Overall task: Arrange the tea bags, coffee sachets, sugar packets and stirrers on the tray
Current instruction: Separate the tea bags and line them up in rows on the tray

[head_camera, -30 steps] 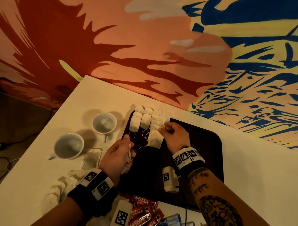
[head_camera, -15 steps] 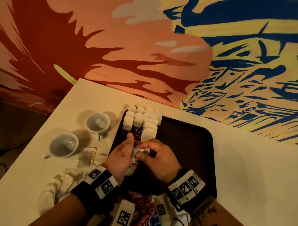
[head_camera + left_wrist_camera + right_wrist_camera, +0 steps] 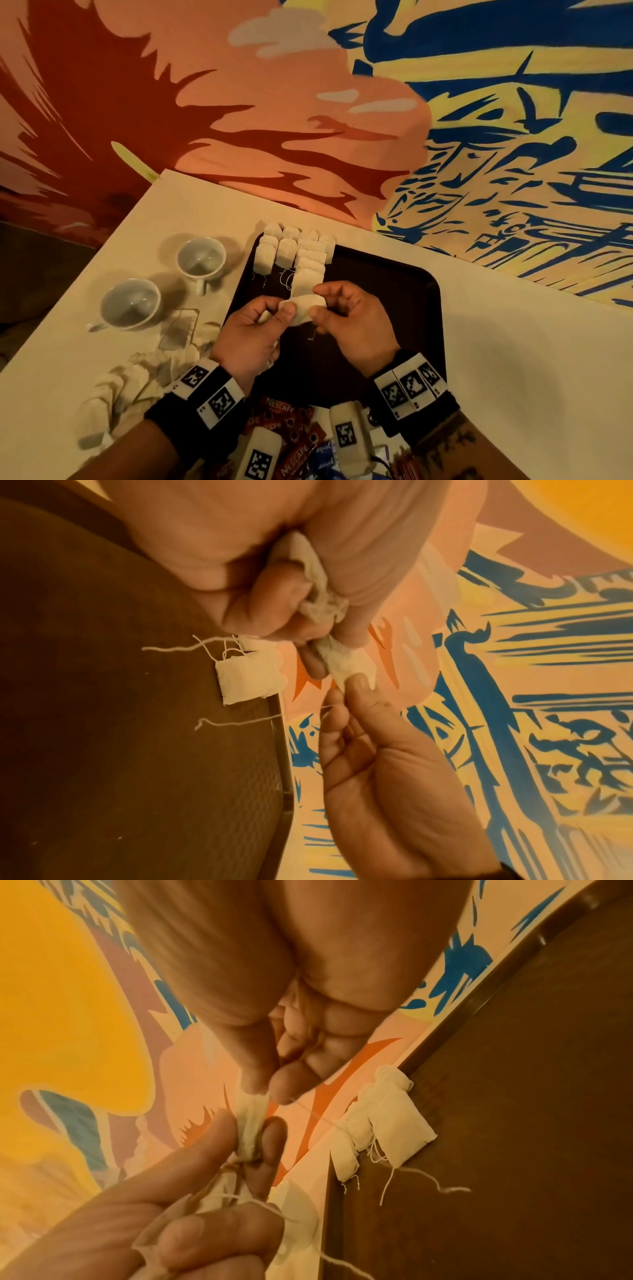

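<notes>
A dark tray (image 3: 394, 308) lies on the white table. Several tea bags (image 3: 294, 257) are lined up in rows at its far left corner, seen too in the right wrist view (image 3: 387, 1123). Above the tray's left part both hands pinch one tea bag (image 3: 303, 308) between them. My left hand (image 3: 284, 313) holds its left end and my right hand (image 3: 317, 305) its right end. In the left wrist view, my left hand (image 3: 329, 647) also grips crumpled spare tea bags (image 3: 318, 588) in its palm. In the right wrist view, my right hand (image 3: 263, 1093) pinches the bag's top (image 3: 251, 1123).
Two white cups (image 3: 202, 258) (image 3: 130, 303) stand left of the tray. Loose tea bags (image 3: 137, 380) are heaped on the table at the near left. Red coffee sachets (image 3: 291, 421), blue packets (image 3: 323, 455) and stirrers (image 3: 407, 466) lie by the front edge. A painted wall rises behind the table.
My right hand left the row of tea bags and came back to my left hand. Both hands now pinch one tea bag stretched between them.
</notes>
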Available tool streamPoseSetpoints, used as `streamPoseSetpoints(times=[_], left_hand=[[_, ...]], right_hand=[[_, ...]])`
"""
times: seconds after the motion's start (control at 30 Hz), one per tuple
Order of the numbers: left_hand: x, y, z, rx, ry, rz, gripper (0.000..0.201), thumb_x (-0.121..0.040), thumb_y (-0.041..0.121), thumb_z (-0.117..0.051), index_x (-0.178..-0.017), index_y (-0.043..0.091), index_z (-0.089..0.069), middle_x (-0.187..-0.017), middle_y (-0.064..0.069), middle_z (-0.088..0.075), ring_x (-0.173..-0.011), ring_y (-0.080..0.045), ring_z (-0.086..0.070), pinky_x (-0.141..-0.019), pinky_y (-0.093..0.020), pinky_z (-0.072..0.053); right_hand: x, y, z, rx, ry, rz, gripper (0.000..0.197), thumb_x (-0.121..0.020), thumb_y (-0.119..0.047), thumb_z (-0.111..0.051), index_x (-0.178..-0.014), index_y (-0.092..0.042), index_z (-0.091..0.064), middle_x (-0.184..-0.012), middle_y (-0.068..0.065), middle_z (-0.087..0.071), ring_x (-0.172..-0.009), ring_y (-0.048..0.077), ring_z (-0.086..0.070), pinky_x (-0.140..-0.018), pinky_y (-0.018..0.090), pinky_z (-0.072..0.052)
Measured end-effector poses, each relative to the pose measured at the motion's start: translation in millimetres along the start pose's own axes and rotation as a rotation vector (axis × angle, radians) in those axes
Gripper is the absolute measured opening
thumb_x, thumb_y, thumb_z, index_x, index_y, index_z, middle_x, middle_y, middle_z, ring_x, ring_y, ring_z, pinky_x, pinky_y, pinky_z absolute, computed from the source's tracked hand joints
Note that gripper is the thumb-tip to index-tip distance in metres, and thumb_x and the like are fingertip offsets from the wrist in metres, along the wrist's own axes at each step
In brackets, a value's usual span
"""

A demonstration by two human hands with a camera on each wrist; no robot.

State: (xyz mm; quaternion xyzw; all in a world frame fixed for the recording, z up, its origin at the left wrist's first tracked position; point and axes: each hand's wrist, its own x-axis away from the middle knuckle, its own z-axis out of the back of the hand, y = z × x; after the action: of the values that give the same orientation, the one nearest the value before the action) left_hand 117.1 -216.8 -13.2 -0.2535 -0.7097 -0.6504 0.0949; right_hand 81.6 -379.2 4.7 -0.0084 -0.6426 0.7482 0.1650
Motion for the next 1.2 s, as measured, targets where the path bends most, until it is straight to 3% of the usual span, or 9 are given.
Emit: streamPoseSetpoints(times=[0.23, 0.37, 0.47, 0.53, 0.63, 0.77, 1.0, 1.13, 1.2], left_hand=[[1.6, -5.0, 7.0, -0.008, 0.031, 0.02, 0.017, -0.093, 0.022, -0.064, -0.096, 0.006, -0.068, -0.04, 0.002, -0.046, -0.029, -0.008, -0.035, -0.034, -0.016, -0.028], [-7.4, -5.3, 25.7, 0.034, 0.126, 0.139, 0.02, -0.096, 0.033, -0.06, -0.099, 0.015, -0.068, -0.076, -0.005, -0.076, -0.035, -0.012, -0.042, -0.039, -0.019, -0.033], [-14.4, -4.0, 39.7, 0.106, 0.155, 0.212, 0.023, -0.098, 0.035, -0.056, -0.1, 0.015, -0.068, -0.075, -0.006, -0.073, -0.037, -0.013, -0.042, -0.036, -0.018, -0.03], [-18.4, -1.7, 46.2, 0.124, 0.167, 0.217, 0.023, -0.099, 0.033, -0.055, -0.099, 0.013, -0.067, -0.069, -0.005, -0.068, -0.037, -0.013, -0.041, -0.035, -0.018, -0.028], [-25.3, -1.2, 55.4, 0.135, 0.192, 0.222, 0.021, -0.099, 0.031, -0.055, -0.1, 0.014, -0.067, -0.068, -0.004, -0.066, -0.039, -0.012, -0.04, -0.035, -0.02, -0.027], [-33.6, -4.2, 64.4, 0.148, 0.191, 0.237, 0.021, -0.099, 0.031, -0.055, -0.1, 0.013, -0.067, -0.067, -0.004, -0.065, -0.04, -0.013, -0.039, -0.037, -0.02, -0.027], [-42.6, -1.0, 65.7, 0.14, 0.173, 0.252, 0.02, -0.1, 0.026, -0.054, -0.099, 0.01, -0.066, -0.063, -0.004, -0.062, -0.038, -0.013, -0.036, -0.036, -0.019, -0.026], [-45.4, 2.5, 63.6, 0.134, 0.161, 0.244, 0.021, -0.1, 0.026, -0.053, -0.099, 0.01, -0.067, -0.062, -0.004, -0.062, -0.038, -0.011, -0.037, -0.036, -0.019, -0.026], [-46.2, 4.0, 61.9, 0.139, 0.15, 0.25, 0.021, -0.1, 0.026, -0.052, -0.099, 0.011, -0.067, -0.063, -0.004, -0.063, -0.038, -0.011, -0.038, -0.035, -0.019, -0.027]], right_hand=[[-3.8, 6.8, -15.3, 0.165, -0.059, -0.014, 0.011, -0.092, -0.015, -0.07, -0.093, -0.026, -0.072, -0.083, -0.002, -0.076, -0.074, 0.019, -0.072, -0.073, 0.037, -0.062], [-39.1, 15.6, -20.4, 0.319, -0.026, -0.031, 0.014, -0.089, -0.026, -0.07, -0.085, -0.039, -0.071, -0.079, -0.005, -0.074, -0.073, 0.014, -0.072, -0.075, 0.041, -0.061], [-74.8, 12.4, -21.6, 0.5, -0.035, -0.038, 0.007, -0.091, -0.03, -0.068, -0.086, -0.035, -0.067, -0.079, -0.009, -0.072, -0.078, 0.01, -0.069, -0.073, 0.027, -0.053], [-96.6, 4.2, -22.7, 0.658, -0.095, -0.043, 0.003, -0.093, -0.031, -0.065, -0.093, -0.029, -0.067, -0.083, -0.012, -0.067, -0.081, 0.01, -0.063, -0.067, 0.02, -0.044], [-124.8, -0.6, -28.5, 0.913, -0.276, -0.071, 0.012, -0.093, -0.033, -0.064, -0.099, -0.023, -0.068, -0.094, -0.007, -0.062, -0.091, 0.014, -0.059, -0.073, 0.025, -0.042], [-149.9, 11.0, -39.3, 1.083, -0.41, -0.138, 0.015, -0.086, -0.035, -0.072, -0.088, -0.031, -0.057, -0.095, -0.006, -0.058, -0.091, 0.017, -0.058, -0.075, 0.026, -0.041], [-168.6, 18.3, -46.0, 1.067, -0.289, -0.143, 0.01, -0.085, -0.033, -0.072, -0.092, -0.029, -0.066, -0.092, -0.007, -0.062, -0.086, 0.015, -0.059, -0.074, 0.025, -0.043], [-173.2, 14.0, -46.3, 1.108, -0.3, -0.119, 0.016, -0.086, -0.03, -0.071, -0.1, -0.022, -0.07, -0.102, -0.002, -0.065, -0.094, 0.018, -0.061, -0.079, 0.025, -0.045], [-175.4, 11.3, -46.9, 1.105, -0.293, -0.108, 0.009, -0.086, -0.028, -0.071, -0.094, -0.025, -0.069, -0.098, -0.004, -0.063, -0.095, 0.018, -0.062, -0.077, 0.024, -0.043]])
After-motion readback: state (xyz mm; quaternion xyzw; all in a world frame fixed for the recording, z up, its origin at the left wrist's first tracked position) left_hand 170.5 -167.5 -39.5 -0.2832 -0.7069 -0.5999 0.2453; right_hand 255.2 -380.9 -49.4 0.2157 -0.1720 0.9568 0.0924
